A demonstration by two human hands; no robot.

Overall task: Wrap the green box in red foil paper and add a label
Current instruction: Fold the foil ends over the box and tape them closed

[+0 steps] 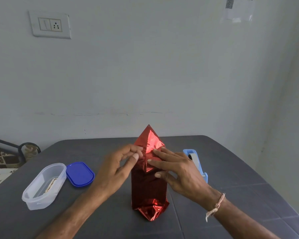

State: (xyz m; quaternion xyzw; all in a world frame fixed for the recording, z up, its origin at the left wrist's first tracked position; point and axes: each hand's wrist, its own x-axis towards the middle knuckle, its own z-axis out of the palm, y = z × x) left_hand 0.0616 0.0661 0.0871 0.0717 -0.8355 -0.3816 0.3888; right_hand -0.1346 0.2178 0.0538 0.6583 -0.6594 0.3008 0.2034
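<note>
Two hands at the far end of the box [148, 188], long axis pointing away. Left hand [117, 168] pinches red foil [150, 140], right hand [178, 168] presses it flat; tape dispenser [196, 161] beside right hand

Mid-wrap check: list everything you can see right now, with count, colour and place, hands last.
red foil: one, shiny red, covering the box standing at table centre, top flap pointing up; no green showing
table: one, dark grey, under everything
container: one, clear, open, left of the foil; something pale inside
lid: one, blue, flat on the table just right of the container
tape dispenser: one, light blue, right of the foil, partly behind the right hand
switch plate: one, white, wall upper left
bracelet: one, pale thread, right wrist
left hand: fingers curled, pinching the foil's left fold
right hand: fingers straight, pressing the foil's front
</note>
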